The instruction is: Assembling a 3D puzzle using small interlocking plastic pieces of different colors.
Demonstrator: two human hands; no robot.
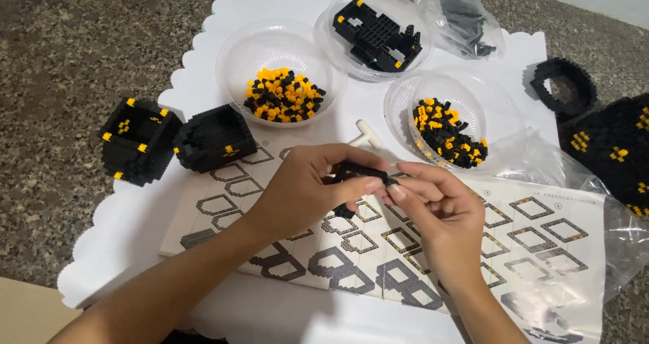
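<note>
My left hand [304,188] and my right hand [439,205] meet over a printed instruction sheet [541,242]. Between their fingertips they pinch a small black strip of tiny bricks [362,173]. The left thumb and fingers wrap most of the strip; the right fingertips touch its right end. A little black piece hangs below the left fingers. Beyond the hands stand three clear plastic bowls: the left bowl [233,60] holds black and yellow bricks, the back bowl [331,12] holds a black built section, and the right bowl [500,114] holds more mixed bricks.
Two black brick-built blocks [138,141] [215,140] sit left of the sheet. A black ring-shaped build [563,87] and a larger black build [618,148] lie at the right. A clear bag [463,16] lies at the back, a white tool [365,135] by the hands. A scalloped white mat [135,236] covers a speckled stone surface [61,53].
</note>
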